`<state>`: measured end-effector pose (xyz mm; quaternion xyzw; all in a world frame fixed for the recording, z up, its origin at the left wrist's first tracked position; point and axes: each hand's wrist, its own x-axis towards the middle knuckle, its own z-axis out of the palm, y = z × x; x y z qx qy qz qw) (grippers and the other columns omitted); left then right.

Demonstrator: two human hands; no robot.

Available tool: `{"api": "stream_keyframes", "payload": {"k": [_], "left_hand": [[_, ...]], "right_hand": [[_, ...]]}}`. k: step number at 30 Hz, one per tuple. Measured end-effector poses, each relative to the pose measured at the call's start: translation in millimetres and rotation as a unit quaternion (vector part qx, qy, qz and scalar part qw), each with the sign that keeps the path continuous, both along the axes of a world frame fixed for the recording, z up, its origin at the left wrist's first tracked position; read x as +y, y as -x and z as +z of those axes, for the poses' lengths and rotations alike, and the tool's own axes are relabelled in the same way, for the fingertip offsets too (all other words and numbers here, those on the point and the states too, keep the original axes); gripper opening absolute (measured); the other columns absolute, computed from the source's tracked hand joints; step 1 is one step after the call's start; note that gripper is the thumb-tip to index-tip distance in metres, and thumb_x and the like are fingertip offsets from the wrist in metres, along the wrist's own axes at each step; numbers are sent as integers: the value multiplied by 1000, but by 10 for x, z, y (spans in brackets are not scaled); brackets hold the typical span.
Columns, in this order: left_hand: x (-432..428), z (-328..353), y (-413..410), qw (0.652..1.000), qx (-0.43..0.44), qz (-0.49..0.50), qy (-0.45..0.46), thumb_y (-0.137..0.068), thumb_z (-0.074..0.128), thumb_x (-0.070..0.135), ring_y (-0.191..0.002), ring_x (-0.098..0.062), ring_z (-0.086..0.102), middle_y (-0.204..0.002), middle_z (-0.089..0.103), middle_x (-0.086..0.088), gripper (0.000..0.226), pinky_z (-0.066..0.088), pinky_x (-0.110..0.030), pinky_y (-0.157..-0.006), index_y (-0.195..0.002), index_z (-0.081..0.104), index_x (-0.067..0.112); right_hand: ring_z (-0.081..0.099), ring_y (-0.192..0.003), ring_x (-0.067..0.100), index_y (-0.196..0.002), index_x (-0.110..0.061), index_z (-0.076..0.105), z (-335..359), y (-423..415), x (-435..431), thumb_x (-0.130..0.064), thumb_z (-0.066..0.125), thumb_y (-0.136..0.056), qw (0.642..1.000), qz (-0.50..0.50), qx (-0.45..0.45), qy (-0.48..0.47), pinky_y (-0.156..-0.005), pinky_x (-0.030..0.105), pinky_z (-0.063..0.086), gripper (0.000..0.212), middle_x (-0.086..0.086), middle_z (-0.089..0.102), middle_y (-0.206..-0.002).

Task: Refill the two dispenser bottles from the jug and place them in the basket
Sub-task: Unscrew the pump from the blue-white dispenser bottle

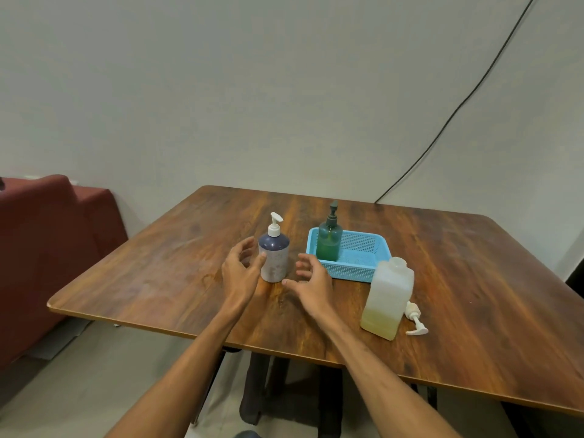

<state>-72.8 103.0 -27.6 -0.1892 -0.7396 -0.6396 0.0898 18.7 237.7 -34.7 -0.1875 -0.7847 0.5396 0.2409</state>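
Here the basket (pixel 351 272) holds the green bottle (pixel 329 245); left hand (pixel 239 273) and right hand (pixel 313 284), spread-fingered, flank the purple bottle (pixel 274 258).

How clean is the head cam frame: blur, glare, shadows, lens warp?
Head view: soft even light, only faint shadows under the jug and purple bottle; dull sheen on the table, no hard glare; left hand and right hand slightly soft; mild wide-angle stretch toward the bottom edge.

Soft, even indoor light; wide-angle bending, perhaps slight blur.
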Motion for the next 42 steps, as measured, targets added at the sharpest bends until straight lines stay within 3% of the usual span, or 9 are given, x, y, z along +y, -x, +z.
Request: {"api": "stream_keyframes", "payload": {"k": [6,10,13,22,29,34,37,40,42], "left_hand": [[125,-38,163,994,-31,-95,39,-95,63,30,-131,-16,48,-151,45,-2,63,44,-26,-100,-152,36,20],[156,-56,183,994,-24,-97,31,-92,68,26,-122,-7,52,-146,50,-2,68,45,-12,-92,-151,36,15],[133,-39,136,995,-7,-93,15,-90,71,25,-112,4,56,-140,56,-1,65,49,-8,-86,-148,42,14],[110,0,-458,986,9,-166,5,-90,70,27,-119,3,57,-131,58,16,56,50,-15,-93,-142,49,22],[77,-88,-780,974,-33,-223,28,-90,70,32,-125,-4,52,-142,52,10,64,47,-34,-106,-147,43,22],[83,12,-858,970,-33,-237,48,-82,70,49,-127,-2,49,-150,43,10,80,45,-18,-98,-150,36,25],[118,162,-870,975,8,-218,30,-90,69,41,-132,-2,49,-150,46,10,68,45,-22,-104,-149,40,25],[191,367,-871,967,29,-250,32,-98,60,23,-121,3,58,-131,59,20,43,51,-24,-99,-139,50,27],[246,426,-811,966,32,-252,43,-99,59,18,-112,-7,66,-120,69,11,33,57,-36,-95,-132,60,20]], "right_hand": [[42,-142,18,-159,-27,21,-71,489,27,-24,90,-72,998,43,-34,-4,-116,42,39,111,0,42,-156],[57,-127,13,-145,-44,35,-59,615,57,-44,85,-62,998,67,-12,-10,-105,46,51,97,-8,58,-142],[62,-118,11,-138,-38,46,-37,540,56,-41,86,-70,998,62,22,-11,-99,44,56,79,-9,64,-132],[58,-119,8,-138,-33,48,-3,-230,27,-40,88,-76,997,-10,56,-47,-92,29,57,74,-17,56,-129],[52,-132,12,-144,-33,46,-148,-606,22,-52,87,-69,999,-34,21,-32,-106,42,52,88,-10,54,-145],[51,-131,11,-144,-37,46,-132,-667,28,-44,88,-71,999,-35,6,-29,-105,42,51,85,-12,54,-144],[54,-128,12,-145,-37,44,-156,-650,23,-48,89,-67,999,-35,-1,-24,-101,44,54,91,-12,56,-142],[56,-125,10,-144,-36,45,-165,-644,18,-53,88,-66,999,-33,4,-30,-99,41,56,90,-13,58,-137],[56,-124,8,-143,-36,46,-162,-645,26,-56,87,-65,999,-29,9,-28,-98,39,57,91,-15,59,-135]]}}
